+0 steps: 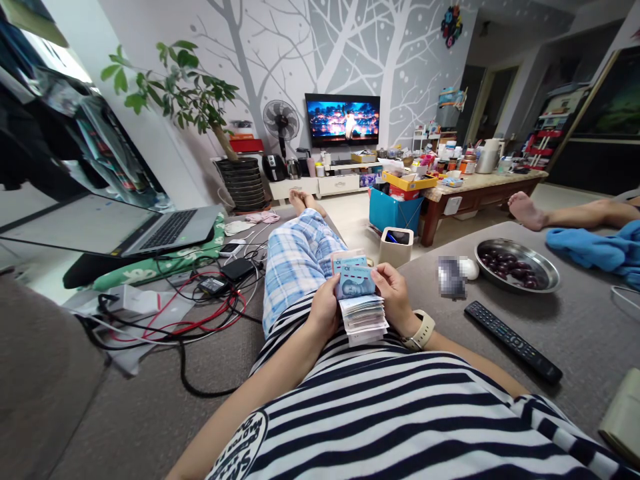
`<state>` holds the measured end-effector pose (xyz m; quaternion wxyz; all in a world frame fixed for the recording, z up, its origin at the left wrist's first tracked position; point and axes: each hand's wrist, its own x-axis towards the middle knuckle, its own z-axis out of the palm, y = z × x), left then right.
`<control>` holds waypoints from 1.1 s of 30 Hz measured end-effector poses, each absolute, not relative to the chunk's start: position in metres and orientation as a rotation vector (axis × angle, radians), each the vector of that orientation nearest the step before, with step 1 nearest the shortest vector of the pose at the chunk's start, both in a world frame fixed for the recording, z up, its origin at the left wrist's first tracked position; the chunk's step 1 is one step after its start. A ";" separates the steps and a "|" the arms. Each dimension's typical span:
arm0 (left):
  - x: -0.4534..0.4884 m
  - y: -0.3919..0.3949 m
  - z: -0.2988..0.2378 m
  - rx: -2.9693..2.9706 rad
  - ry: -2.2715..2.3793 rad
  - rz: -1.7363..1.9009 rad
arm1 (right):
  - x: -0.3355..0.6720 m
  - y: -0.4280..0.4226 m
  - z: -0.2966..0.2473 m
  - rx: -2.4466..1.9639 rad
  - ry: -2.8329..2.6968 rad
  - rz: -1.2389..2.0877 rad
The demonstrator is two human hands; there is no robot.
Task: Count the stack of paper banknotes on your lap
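A blue banknote point(356, 283) with a portrait is stretched between my two hands above my lap. My left hand point(325, 308) grips its left side, thumb on top. At its upper right corner, my right hand point(394, 293) pinches the note; a pale watch point(421, 331) is on that wrist. Under the blue note a folded stack of banknotes point(364, 320) fans down toward my striped shirt. Another blue note and a pinkish one stick out beyond the far edge. Fingers hide part of the bundle's sides.
On the sofa to my right are a steel bowl point(517, 267) of dark fruit, a black remote point(514, 341) and a blue cloth point(600, 250). Tangled cables point(220, 293) and a laptop point(165, 227) lie left. Another person's bare foot point(527, 210) rests at the far right.
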<state>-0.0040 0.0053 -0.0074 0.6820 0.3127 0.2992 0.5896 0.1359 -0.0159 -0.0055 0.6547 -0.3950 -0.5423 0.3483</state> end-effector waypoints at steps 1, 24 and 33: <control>-0.004 0.006 -0.008 0.702 0.676 1.327 | 0.136 -0.016 -0.005 -0.896 -1.230 0.781; -0.005 0.008 -0.006 0.678 0.689 1.322 | 0.138 -0.016 -0.005 -0.839 -1.259 0.723; -0.003 0.006 -0.003 0.635 0.745 1.331 | 0.136 -0.013 -0.008 -0.836 -1.229 0.781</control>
